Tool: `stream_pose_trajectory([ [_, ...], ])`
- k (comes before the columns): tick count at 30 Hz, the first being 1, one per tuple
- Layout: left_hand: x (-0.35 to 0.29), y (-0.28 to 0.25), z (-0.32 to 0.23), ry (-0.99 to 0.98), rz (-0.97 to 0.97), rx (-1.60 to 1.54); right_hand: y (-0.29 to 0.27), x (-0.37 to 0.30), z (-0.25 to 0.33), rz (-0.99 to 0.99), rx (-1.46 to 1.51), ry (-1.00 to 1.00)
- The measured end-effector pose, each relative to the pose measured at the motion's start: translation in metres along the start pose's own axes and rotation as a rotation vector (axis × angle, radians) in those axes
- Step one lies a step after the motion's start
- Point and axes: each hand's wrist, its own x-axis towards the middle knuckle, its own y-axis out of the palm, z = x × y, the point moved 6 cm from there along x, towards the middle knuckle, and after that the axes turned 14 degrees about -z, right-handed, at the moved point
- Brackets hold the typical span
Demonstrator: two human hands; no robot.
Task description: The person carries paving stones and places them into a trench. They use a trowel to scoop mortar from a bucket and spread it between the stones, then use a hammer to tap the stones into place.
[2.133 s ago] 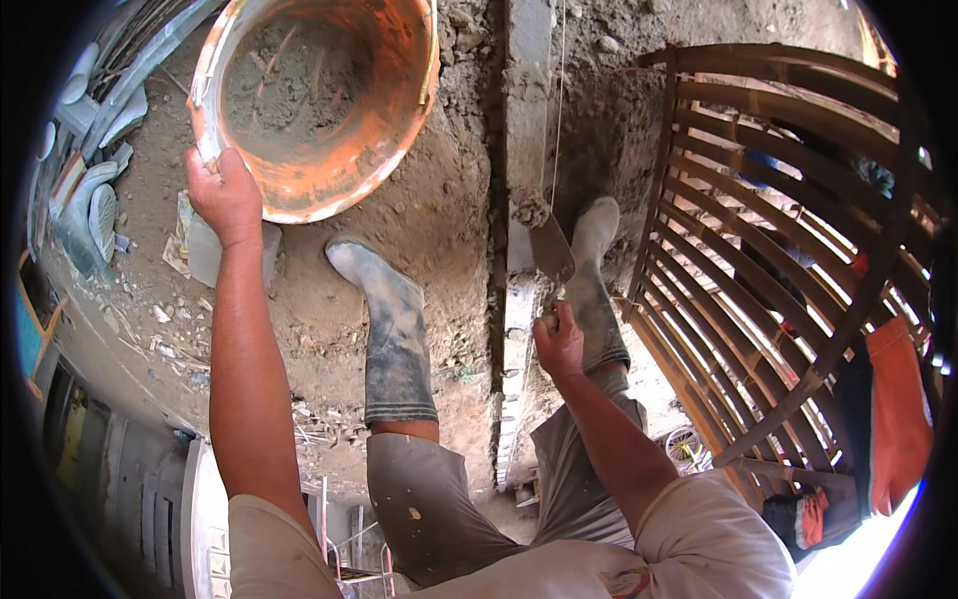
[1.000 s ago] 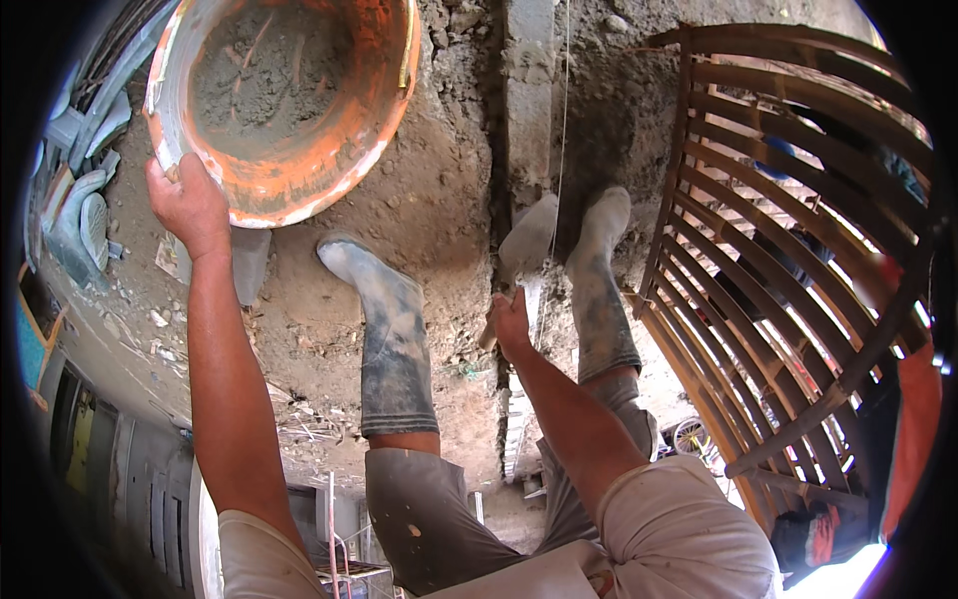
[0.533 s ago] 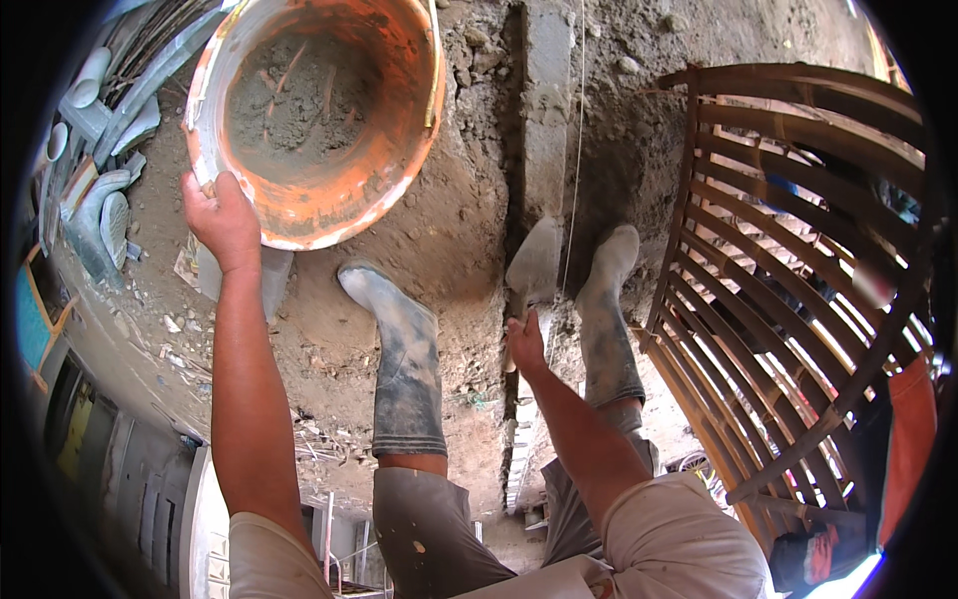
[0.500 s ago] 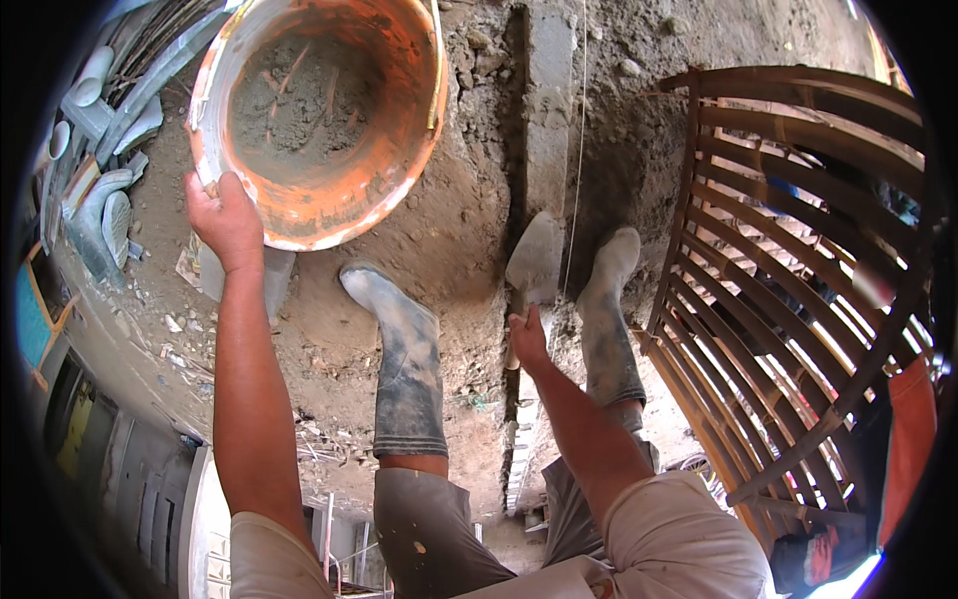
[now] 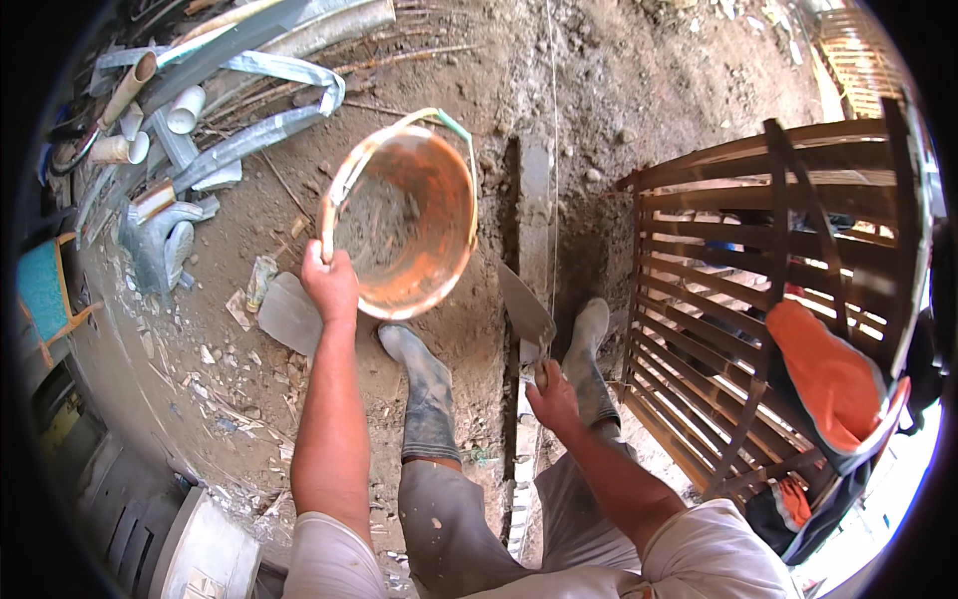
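Observation:
My left hand (image 5: 336, 285) is closed on the near left rim of an orange bucket (image 5: 439, 220), which is tilted so its mouth faces me. Grey wet mortar (image 5: 374, 225) lies in the bucket's bottom, and the rim and inner wall are smeared with it. In my right hand (image 5: 555, 394) is the handle of a trowel (image 5: 526, 307), its grey blade pointing away and up to the left. The blade is over a narrow line of grey blocks (image 5: 536, 190) set in the ground, beside a thin stretched string (image 5: 555, 120).
A slatted bamboo frame (image 5: 689, 240) stands on the right, with orange and dark cloth (image 5: 826, 374) hung on it. Pipes and metal strips (image 5: 289, 125) are heaped at far left. My boots (image 5: 429, 389) straddle the block line; a flat grey slab (image 5: 289, 314) lies left.
The bucket, with my left hand on its rim, has moved right and nearer the block line. My right hand has turned the trowel blade and shifted slightly right. The view has shifted too.

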Motion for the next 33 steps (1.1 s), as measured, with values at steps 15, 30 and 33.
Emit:
stream_pose_trajectory([
  [15,-0.059,-0.211,-0.191,0.067,0.163,-0.117,-0.132,-0.018,0.313,0.162,-0.427,-0.609],
  [30,-0.023,-0.362,-0.306,-0.018,0.081,-0.514,-0.261,-0.136,0.463,-0.009,-0.538,-1.009],
  [33,0.005,-0.404,-0.300,0.092,0.021,-0.474,-0.245,-0.178,0.479,0.093,-0.529,-1.164],
])
